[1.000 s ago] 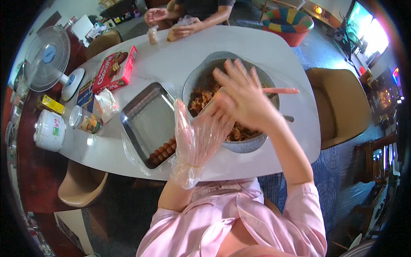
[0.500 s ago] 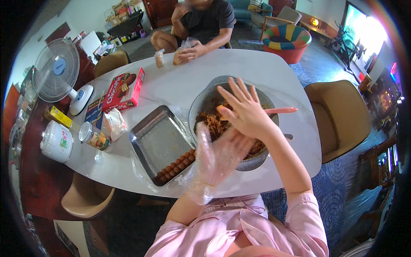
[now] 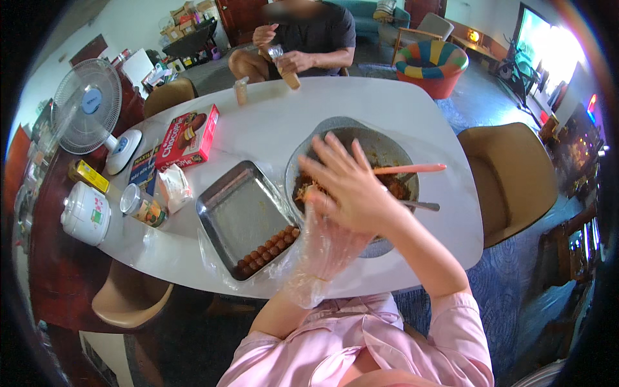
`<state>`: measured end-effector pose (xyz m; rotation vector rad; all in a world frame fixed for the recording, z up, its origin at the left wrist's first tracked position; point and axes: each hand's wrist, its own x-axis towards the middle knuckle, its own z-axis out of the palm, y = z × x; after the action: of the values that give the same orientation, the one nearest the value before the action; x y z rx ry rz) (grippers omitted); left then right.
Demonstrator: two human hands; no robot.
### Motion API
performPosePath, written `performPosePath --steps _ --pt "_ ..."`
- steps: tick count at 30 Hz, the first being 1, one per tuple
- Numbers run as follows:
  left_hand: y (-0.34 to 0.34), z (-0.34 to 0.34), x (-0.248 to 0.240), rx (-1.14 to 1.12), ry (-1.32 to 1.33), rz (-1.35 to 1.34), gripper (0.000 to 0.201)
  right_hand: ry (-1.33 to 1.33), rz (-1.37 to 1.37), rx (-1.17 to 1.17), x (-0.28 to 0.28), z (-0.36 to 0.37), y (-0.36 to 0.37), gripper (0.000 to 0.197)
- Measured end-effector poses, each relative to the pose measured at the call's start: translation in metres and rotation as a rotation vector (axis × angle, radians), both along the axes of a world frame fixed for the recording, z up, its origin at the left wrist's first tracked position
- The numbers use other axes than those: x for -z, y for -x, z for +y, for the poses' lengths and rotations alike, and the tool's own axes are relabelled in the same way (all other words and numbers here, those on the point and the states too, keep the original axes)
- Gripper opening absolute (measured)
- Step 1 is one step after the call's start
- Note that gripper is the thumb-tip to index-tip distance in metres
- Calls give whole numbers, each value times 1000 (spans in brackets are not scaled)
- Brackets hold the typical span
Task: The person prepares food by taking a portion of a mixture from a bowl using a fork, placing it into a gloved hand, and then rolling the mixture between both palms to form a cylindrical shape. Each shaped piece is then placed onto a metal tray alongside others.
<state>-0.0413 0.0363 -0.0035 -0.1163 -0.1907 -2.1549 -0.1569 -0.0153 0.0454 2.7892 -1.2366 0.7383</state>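
Observation:
My left hand (image 3: 332,242), in a clear plastic glove, lies flat over the near side of a grey pot (image 3: 403,138). Across it, palm down, is my bare right hand (image 3: 351,187), its fingers spread and blurred. Anything between the palms is hidden. A brown shredded mixture (image 3: 306,180) shows inside the pot. On the rim rest an orange-handled utensil (image 3: 412,169) and a metal handle (image 3: 422,206). To the left sits a metal tray (image 3: 238,200) with rows of small brown balls (image 3: 265,250) along its near edge.
Left on the table are a red box (image 3: 187,138), a tissue pack (image 3: 174,187), a clear jar (image 3: 143,205) and a white lidded container (image 3: 86,214). A fan (image 3: 90,103) stands behind. Across sits a person (image 3: 316,39) holding a cup. A brown chair (image 3: 509,184) is at right.
My right hand has slid left and nearer over my left hand, covering more of its fingers. More of the metal handle shows. The person opposite has moved the held cup rightward.

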Motion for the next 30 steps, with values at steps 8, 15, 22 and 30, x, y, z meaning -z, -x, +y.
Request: performPosePath --steps 8,15,22,30 --pt "5 7 -20 -113 77 -200 107 1 4 -41 1 8 1 63" --pt "-13 -3 -19 -100 49 -60 97 28 66 76 3 7 15 58" --pt "-17 -4 -18 -141 41 -153 96 8 -2 174 4 -11 22 63" --pt "-15 -6 -18 -32 -40 -170 100 96 -97 180 18 -21 21 59"
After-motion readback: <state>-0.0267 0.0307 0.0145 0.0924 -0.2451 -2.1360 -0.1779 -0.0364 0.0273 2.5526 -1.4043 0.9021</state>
